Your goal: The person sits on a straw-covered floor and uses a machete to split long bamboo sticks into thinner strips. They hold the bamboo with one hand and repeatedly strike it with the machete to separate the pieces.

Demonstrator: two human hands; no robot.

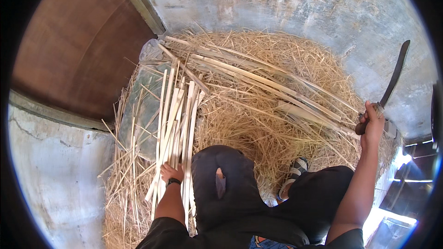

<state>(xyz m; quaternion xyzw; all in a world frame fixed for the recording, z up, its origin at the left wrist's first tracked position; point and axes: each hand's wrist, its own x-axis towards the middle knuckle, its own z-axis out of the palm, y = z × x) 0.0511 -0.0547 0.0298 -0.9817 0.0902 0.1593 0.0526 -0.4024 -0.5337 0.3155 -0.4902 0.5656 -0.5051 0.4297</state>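
My right hand (373,119), raised at the right, is closed around the dark handle of a machete (396,76). Its long curved blade points up along the wall. At the left, beside my knee, my left hand (171,174) grips some pale split bamboo strips (173,115), with its fingers partly hidden among them. These strips lie lengthwise in a loose bundle. Longer bamboo strips (272,85) stretch diagonally across the straw, from the back corner toward my right hand.
Dry straw (304,55) covers the floor. Under the strips at the left is a greenish-grey slab (143,110), with a clear plastic bag (151,50) at its far end. A brown panel (83,46) and weathered walls (286,0) enclose the corner. My sandalled foot (293,177) rests on straw.
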